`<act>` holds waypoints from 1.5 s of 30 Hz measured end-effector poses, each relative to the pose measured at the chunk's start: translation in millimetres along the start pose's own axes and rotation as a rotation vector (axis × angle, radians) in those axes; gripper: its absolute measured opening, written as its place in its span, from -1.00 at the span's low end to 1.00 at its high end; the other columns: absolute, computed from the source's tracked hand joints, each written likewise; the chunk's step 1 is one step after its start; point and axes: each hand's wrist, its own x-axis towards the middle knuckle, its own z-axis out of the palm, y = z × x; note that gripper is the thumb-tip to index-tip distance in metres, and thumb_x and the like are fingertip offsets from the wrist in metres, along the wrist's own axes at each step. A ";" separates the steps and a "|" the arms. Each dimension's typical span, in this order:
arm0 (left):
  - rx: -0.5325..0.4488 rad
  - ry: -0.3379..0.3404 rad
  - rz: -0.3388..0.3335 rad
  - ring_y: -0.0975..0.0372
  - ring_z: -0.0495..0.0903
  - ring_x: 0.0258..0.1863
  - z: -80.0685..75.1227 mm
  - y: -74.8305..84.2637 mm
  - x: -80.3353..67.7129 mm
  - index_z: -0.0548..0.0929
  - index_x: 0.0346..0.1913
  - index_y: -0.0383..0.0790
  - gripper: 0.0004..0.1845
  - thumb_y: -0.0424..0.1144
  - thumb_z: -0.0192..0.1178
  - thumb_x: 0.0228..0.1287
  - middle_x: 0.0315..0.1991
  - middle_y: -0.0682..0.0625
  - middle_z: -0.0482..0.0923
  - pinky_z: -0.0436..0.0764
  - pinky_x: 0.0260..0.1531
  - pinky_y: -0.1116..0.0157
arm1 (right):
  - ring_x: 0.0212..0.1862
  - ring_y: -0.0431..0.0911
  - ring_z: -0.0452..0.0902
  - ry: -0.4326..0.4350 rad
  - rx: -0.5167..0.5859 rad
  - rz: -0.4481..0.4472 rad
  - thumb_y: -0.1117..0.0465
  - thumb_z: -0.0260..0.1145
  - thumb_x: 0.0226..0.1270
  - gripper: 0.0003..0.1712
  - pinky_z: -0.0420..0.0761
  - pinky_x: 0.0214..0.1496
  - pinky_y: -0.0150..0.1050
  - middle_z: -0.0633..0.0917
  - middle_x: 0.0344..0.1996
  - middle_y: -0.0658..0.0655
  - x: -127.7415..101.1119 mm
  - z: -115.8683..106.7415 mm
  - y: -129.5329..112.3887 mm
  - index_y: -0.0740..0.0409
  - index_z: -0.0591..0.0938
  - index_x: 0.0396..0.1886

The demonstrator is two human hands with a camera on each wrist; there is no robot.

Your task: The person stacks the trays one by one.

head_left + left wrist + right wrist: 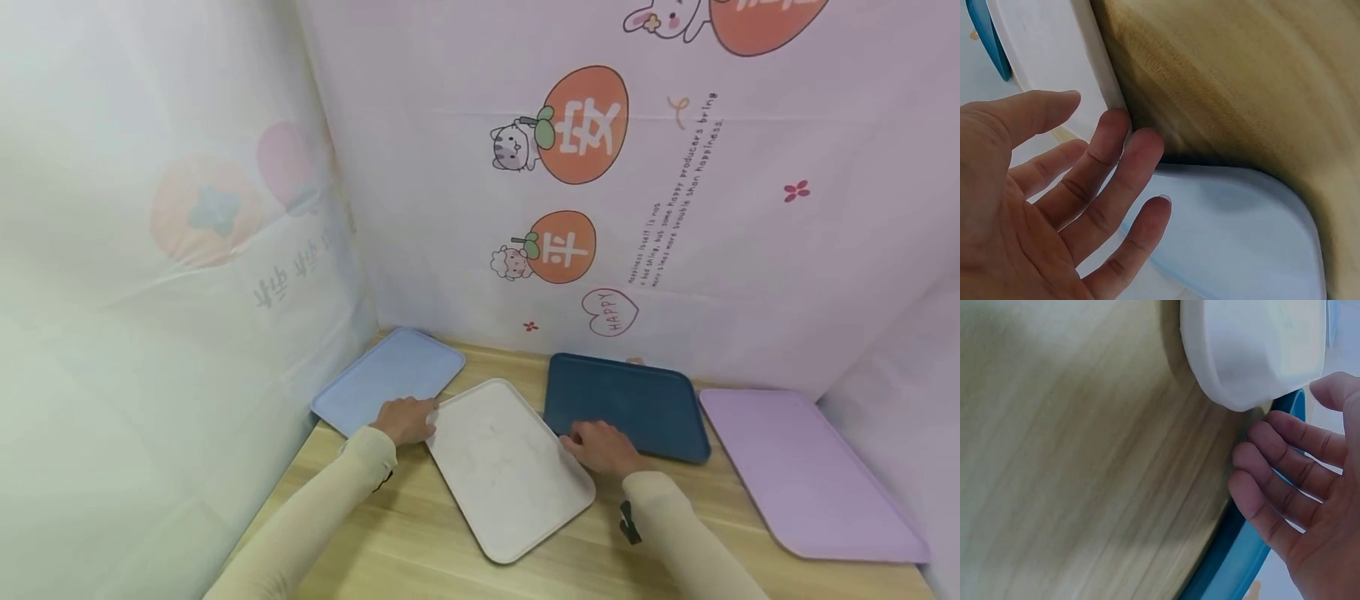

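Note:
A white rectangular tray [504, 479] lies at an angle on the wooden table, between my two hands. My left hand [405, 419] is at its left edge, close to a light blue tray [392, 373]. In the left wrist view, the loosely bent fingers [1138, 150] reach the white tray's rim, while the thumb stays apart from them. At the right edge is my right hand [602, 447], beside a dark blue tray [622, 404]. Its fingers [1279, 450] are slightly bent below the white tray's corner in the right wrist view; whether they touch it I cannot tell.
A purple tray [813, 479] lies at the far right of the wooden table [390, 546]. White printed sheets [450, 192] hang behind the trays and along both sides. The light blue and dark blue trays lie near the back sheet.

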 end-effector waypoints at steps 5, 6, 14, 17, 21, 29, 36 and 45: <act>-0.015 -0.001 0.002 0.02 0.70 -0.21 4.3 -4.4 0.7 0.68 0.37 -0.12 -0.52 -0.16 0.40 0.44 -0.07 -0.17 0.79 0.72 -0.21 -0.07 | -0.48 -0.10 0.40 -0.021 0.004 0.001 0.04 0.27 0.66 -0.59 0.35 -0.39 -0.20 0.51 -0.56 0.01 1.1 5.2 1.1 0.01 0.55 -0.50; -0.014 -0.001 0.001 0.01 0.71 -0.19 5.3 -5.4 0.7 0.69 0.37 -0.11 -0.52 -0.16 0.41 0.43 -0.06 -0.17 0.79 0.73 -0.20 -0.08 | -0.47 -0.10 0.40 -0.020 0.005 -0.003 0.05 0.27 0.65 -0.59 0.35 -0.39 -0.20 0.51 -0.56 0.01 1.3 6.1 1.1 0.01 0.54 -0.50; -0.060 -0.004 -0.031 -0.03 0.75 -0.06 9.9 -8.5 -1.6 0.69 0.35 -0.11 -0.53 -0.17 0.42 0.43 0.05 -0.17 0.80 0.74 -0.08 -0.11 | -0.45 -0.10 0.41 -0.029 0.026 -0.003 0.07 0.28 0.64 -0.64 0.35 -0.37 -0.20 0.52 -0.53 0.00 4.7 10.8 0.9 0.01 0.56 -0.47; -0.078 0.008 -0.054 -0.07 0.76 -0.01 9.4 -6.1 -2.7 0.72 0.30 -0.11 -0.58 -0.17 0.40 0.43 0.08 -0.19 0.80 0.75 -0.04 -0.14 | -0.43 -0.11 0.42 -0.042 0.037 0.006 0.07 0.26 0.65 -0.68 0.36 -0.35 -0.21 0.54 -0.51 -0.01 4.6 10.5 1.1 0.01 0.59 -0.42; -0.099 0.039 -0.097 -0.07 0.75 -0.06 13.7 -5.4 -2.7 0.73 0.15 -0.08 -0.69 -0.14 0.38 0.41 0.00 -0.17 0.79 0.74 -0.08 -0.12 | -0.38 -0.12 0.47 -0.038 0.054 0.008 0.08 0.30 0.62 -0.77 0.45 -0.30 -0.20 0.62 -0.44 -0.03 2.9 9.1 1.1 0.02 0.67 -0.31; -0.238 0.034 -0.195 0.06 0.58 -0.37 30.0 -10.7 -5.1 0.58 0.04 -0.06 -0.70 -0.05 0.33 0.37 -0.27 -0.06 0.67 0.59 -0.32 0.05 | -0.30 -0.11 0.53 -0.027 0.074 0.005 0.17 0.40 0.50 -0.90 0.56 -0.23 -0.17 0.70 -0.35 -0.02 0.4 12.4 2.6 0.05 0.68 -0.25; -0.336 0.070 -0.250 0.04 0.59 -0.38 31.1 -4.7 -15.2 0.53 0.10 -0.11 -0.66 -0.11 0.30 0.35 -0.29 -0.10 0.68 0.56 -0.32 0.02 | -0.29 -0.12 0.53 -0.017 0.099 0.012 0.19 0.42 0.44 -0.92 0.57 -0.22 -0.17 0.69 -0.34 0.00 3.9 17.0 6.0 0.05 0.68 -0.26; -0.418 0.135 -0.276 0.04 0.58 -0.45 37.9 -2.3 -16.3 0.51 0.13 -0.20 -0.65 -0.18 0.33 0.42 -0.39 -0.09 0.63 0.55 -0.39 0.07 | -0.29 -0.15 0.53 0.011 0.139 0.005 0.23 0.43 0.43 -0.95 0.60 -0.20 -0.19 0.71 -0.34 -0.02 2.7 24.6 7.5 0.07 0.71 -0.26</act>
